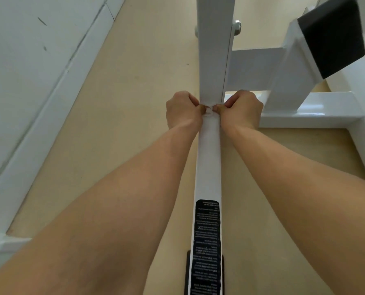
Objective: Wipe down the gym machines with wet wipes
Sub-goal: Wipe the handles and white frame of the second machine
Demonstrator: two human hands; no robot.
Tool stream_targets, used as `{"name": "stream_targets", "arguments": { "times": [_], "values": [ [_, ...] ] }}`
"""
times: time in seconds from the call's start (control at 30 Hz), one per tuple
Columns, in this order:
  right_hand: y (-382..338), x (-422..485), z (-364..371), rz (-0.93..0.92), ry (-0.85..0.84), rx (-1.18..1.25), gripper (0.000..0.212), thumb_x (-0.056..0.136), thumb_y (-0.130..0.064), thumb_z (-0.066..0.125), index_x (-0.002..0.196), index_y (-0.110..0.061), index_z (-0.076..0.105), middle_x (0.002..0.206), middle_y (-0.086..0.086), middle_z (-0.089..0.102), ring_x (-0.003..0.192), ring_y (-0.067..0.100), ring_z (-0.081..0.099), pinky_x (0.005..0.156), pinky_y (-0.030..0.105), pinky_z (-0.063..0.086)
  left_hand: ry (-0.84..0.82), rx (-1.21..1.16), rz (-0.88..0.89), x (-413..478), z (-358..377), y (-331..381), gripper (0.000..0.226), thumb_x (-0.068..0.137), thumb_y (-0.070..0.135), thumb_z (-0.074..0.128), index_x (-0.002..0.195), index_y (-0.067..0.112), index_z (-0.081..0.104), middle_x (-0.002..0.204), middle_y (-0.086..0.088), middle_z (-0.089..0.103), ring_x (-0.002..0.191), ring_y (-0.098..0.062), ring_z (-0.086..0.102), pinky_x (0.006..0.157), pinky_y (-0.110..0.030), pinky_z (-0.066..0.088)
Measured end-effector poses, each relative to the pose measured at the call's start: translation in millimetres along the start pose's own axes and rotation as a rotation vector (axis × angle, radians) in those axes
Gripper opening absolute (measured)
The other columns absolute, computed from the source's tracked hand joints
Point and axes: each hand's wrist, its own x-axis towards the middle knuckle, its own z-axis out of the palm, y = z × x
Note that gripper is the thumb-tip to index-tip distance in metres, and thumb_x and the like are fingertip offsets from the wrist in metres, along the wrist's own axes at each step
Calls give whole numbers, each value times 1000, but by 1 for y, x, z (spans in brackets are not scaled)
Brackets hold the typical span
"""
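Observation:
A white metal bar [209, 158] of the gym machine runs up the middle of the head view, with a black warning label [207, 241] on its near end. Both hands meet at its far end, where it joins a white upright post [214, 50]. My left hand [182, 109] and my right hand [241, 109] have curled fingers and pinch a small crumpled white wet wipe [208, 110] between them against the bar. Most of the wipe is hidden by my fingers.
White frame beams [305, 111] of the machine lie on the beige floor [134, 103] to the right, one capped with a black end piece [334, 37]. A white wall with skirting [39, 103] runs along the left. A bolt [237, 26] sticks out of the post.

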Motion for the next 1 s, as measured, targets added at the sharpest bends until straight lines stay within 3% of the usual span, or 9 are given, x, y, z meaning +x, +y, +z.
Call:
{"name": "stream_targets", "arguments": {
  "times": [0.17,0.27,0.33,0.43,0.5,0.6,0.7,0.8,1.0],
  "values": [
    [0,-17,-17,161,-116,-24,30,79,-36,84,89,-14,66,88,1,63,84,19,58,74,22,41,-110,-15,-157,-21,-12,6,20,80,31,83,88,18,71,101,-4,71,95,-22,68,89,-32,56],
    [15,-47,-26,220,-178,8,32,77,-33,86,72,-19,58,81,3,67,80,24,66,78,33,55,-170,20,-172,-45,-23,-3,26,78,32,85,75,22,61,96,-2,69,95,-22,68,88,-32,55],
    [22,-72,-36,273,-221,63,32,75,-29,88,70,-18,58,75,4,67,70,22,65,79,41,60,-211,76,-151,-62,-32,-10,25,80,33,84,76,21,62,98,-3,71,96,-21,66,85,-28,52],
    [22,-108,-53,263,-322,36,33,73,-31,89,73,-16,60,74,1,66,62,16,59,64,32,54,-308,223,-71,-91,-48,-17,21,83,33,81,77,21,64,96,-2,72,91,-18,64,77,-25,46],
    [19,-127,-62,210,-327,53,26,74,-27,88,80,-17,65,78,-2,67,70,15,62,65,29,52,-343,224,-35,-106,-60,-18,20,82,30,81,75,22,65,90,1,72,86,-16,64,72,-24,46],
    [10,-138,-78,148,-258,185,14,79,-23,83,84,-22,70,81,-3,70,73,13,65,60,23,48,-296,55,-8,-122,-76,-13,12,81,26,82,79,22,70,80,5,71,77,-11,65,65,-21,46],
    [-2,-140,-91,77,-268,265,1,87,-25,76,87,-25,75,82,-6,74,79,12,69,73,31,58,-306,-188,-11,-130,-81,2,4,84,19,80,85,20,76,80,4,75,78,-13,72,79,-30,60],
    [-14,-140,-101,14,-305,358,10,95,-27,68,94,-24,78,87,-6,77,87,14,72,82,38,61,-345,-347,-14,-131,-80,15,9,87,19,77,96,15,79,88,1,77,85,-14,74,85,-32,61],
    [-16,-125,-105,10,-332,437,20,85,-26,80,100,-14,74,91,6,77,88,24,74,85,46,61,-454,-493,14,-128,-81,24,15,92,7,69,104,10,77,96,-3,77,94,-16,73,87,-26,58]
  ]
}}
